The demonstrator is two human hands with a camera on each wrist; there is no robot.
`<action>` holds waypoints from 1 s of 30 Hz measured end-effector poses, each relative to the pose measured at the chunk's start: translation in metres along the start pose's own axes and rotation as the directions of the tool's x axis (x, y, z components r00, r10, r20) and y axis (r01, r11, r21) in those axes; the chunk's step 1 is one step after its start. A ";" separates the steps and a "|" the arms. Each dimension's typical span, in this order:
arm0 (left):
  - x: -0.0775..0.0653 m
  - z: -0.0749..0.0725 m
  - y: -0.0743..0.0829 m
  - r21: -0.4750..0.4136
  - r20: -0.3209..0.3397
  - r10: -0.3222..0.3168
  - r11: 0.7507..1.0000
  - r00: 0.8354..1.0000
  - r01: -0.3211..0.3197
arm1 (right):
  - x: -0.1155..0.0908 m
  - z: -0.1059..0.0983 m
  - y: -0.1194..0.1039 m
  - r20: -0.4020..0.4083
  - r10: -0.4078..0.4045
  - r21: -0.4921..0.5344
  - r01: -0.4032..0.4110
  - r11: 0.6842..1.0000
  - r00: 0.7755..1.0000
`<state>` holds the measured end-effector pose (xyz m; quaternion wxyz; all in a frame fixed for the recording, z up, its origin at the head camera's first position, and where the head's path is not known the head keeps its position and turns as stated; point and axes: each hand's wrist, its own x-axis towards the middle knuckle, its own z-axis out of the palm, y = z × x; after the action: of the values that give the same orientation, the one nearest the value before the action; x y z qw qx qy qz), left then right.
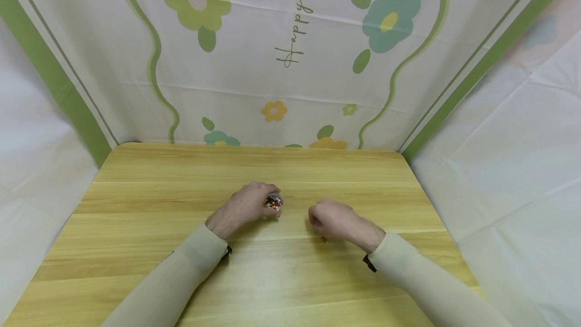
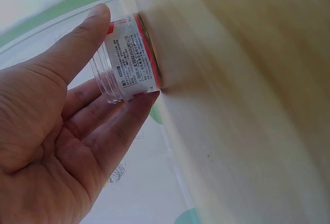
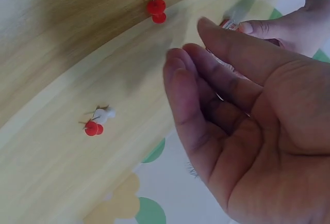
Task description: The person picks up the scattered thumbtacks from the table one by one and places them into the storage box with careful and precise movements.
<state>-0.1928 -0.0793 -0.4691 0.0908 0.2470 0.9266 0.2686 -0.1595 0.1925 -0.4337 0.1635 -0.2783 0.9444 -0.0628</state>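
Note:
My left hand [image 1: 249,201] grips a small clear jar [image 2: 129,61] between thumb and fingers. Its side carries a white printed label and a red band runs round the base, which meets the tabletop. Multicoloured push pins [image 1: 274,202] fill the jar, seen from above. To the right of it, my right hand [image 1: 338,220] hovers low over the table with loosely curled fingers; nothing shows between them in the right wrist view. Near that hand lie a red push pin [image 3: 156,8], another red push pin [image 3: 93,128] and a white push pin [image 3: 104,114].
A wood-grain table [image 1: 181,165] lies under both hands. Behind it hangs a white curtain [image 1: 254,64] printed with flowers, and white fabric [image 1: 513,175] encloses the sides.

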 end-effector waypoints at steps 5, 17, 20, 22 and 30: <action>0.000 0.001 0.000 -0.004 -0.001 0.002 1.000 1.000 -0.002 | -0.007 0.000 0.000 0.061 0.025 -0.019 -0.024 1.000 0.998; 0.000 0.000 0.000 0.007 0.000 0.003 1.000 1.000 -0.003 | -0.015 0.002 -0.001 0.105 0.017 -0.042 -0.013 0.999 0.994; -0.001 0.000 0.001 0.003 0.003 0.000 1.000 1.000 0.000 | -0.013 0.003 -0.001 0.088 0.018 -0.015 -0.017 1.000 0.996; -0.002 0.000 0.001 0.002 0.003 -0.001 1.000 1.000 0.001 | -0.011 0.003 -0.001 0.068 0.017 0.001 -0.017 1.000 0.998; -0.002 0.000 0.000 0.004 0.003 -0.002 1.000 1.000 0.002 | -0.001 0.001 -0.002 -0.014 -0.014 0.036 0.015 0.999 1.000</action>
<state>-0.1914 -0.0799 -0.4686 0.0919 0.2468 0.9272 0.2664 -0.1578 0.1914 -0.4341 0.1612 -0.2817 0.9422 -0.0828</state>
